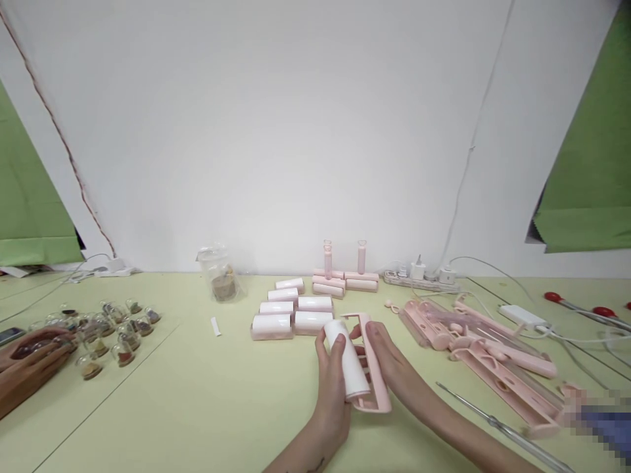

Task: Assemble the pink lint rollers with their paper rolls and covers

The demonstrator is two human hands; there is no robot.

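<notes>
My left hand is closed around a white lint roll, which tilts with its lower end toward me. In my right hand is a pink plastic frame with bent ends, held close along the roll's right side. The roll and frame overlap at the lower end; whether they are joined I cannot tell. Just beyond my hands, several white rolls lie in rows. Behind them are assembled pink lint rollers, some with handles standing upright.
Pink plastic parts are piled at right, beside a screwdriver. A power strip and cables lie along the wall. A clear bag-lined cup and white strip are left of the rolls. Another person's hands rest near small glass domes.
</notes>
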